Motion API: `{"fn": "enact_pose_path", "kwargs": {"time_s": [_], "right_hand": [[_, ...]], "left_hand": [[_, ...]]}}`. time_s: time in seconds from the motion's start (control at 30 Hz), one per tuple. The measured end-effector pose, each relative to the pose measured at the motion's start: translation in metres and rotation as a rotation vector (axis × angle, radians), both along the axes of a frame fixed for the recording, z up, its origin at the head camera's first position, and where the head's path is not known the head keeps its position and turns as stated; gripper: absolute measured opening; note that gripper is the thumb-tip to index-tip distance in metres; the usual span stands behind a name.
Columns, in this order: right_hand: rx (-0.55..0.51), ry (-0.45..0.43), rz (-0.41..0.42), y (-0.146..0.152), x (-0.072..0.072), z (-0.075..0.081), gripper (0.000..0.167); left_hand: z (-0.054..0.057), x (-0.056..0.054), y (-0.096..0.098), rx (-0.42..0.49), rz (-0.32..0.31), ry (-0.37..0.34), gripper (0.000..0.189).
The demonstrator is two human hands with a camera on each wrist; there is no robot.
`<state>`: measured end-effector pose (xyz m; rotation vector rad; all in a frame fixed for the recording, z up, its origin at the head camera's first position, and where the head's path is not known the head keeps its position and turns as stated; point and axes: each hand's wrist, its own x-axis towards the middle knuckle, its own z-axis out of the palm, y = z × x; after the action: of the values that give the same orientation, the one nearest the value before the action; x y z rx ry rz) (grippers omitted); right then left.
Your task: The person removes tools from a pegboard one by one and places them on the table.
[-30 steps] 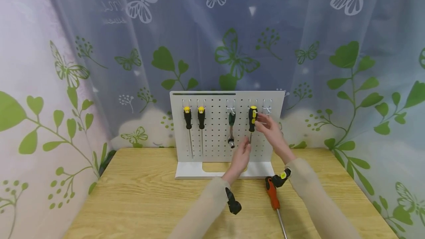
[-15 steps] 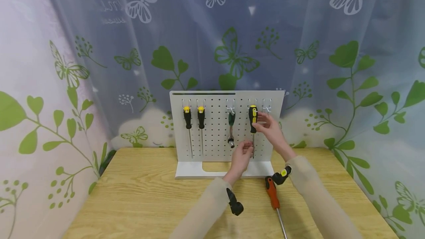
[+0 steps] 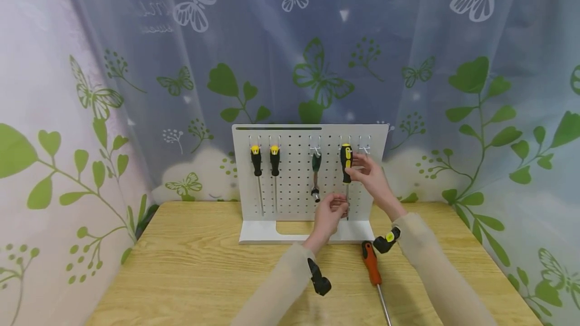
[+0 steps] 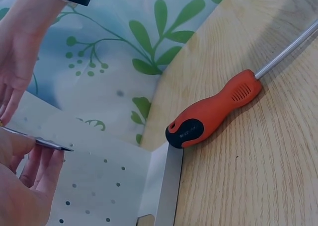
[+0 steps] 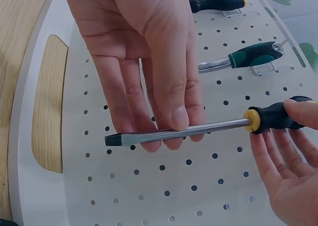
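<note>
A flathead screwdriver [image 3: 346, 164] with a black-and-yellow handle is held upright in front of the white pegboard [image 3: 292, 205]. My right hand [image 3: 372, 179] grips its handle between thumb and fingers. Lower down, my left hand [image 3: 327, 218] pinches the metal shaft [image 5: 213, 128] between thumb and fingertips, a little above the flat tip. In the left wrist view, the shaft crosses my left hand [image 4: 25, 186], and the handle is mostly out of frame. Whether the handle's top end sits on a hook behind it is hidden.
Two black-and-yellow screwdrivers [image 3: 275, 162] hang at the pegboard's left. A green-handled ratchet wrench [image 3: 316, 162] hangs mid-board. To the right is a bare hook [image 3: 364, 149]. An orange screwdriver [image 3: 372, 265] lies on the wooden table [image 3: 190, 260], its handle end against the board's base.
The screwdriver has shifted slightly right and down, held more upright. My left hand has gone from loosely extended fingers near the shaft to pinching it lower. My right hand stays at the handle.
</note>
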<state>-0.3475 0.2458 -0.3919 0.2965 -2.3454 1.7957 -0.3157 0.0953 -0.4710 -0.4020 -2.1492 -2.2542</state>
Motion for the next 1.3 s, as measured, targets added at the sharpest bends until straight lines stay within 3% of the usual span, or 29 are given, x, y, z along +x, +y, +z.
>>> {"fn": "enact_pose_path", "kwargs": {"time_s": [0.43,0.93,1.3], "right_hand": [[-0.014,0.011,0.015,0.004,0.013,0.001,0.057],[-0.012,0.031,0.031,0.008,0.034,0.008,0.055],[-0.033,0.01,0.037,0.01,0.053,0.009,0.057]], "left_hand": [[0.0,0.008,-0.002,-0.009,-0.055,0.019,0.02],[0.008,0.028,-0.005,0.021,-0.114,-0.002,0.02],[0.004,0.043,-0.007,0.045,-0.146,0.003,0.021]]}}
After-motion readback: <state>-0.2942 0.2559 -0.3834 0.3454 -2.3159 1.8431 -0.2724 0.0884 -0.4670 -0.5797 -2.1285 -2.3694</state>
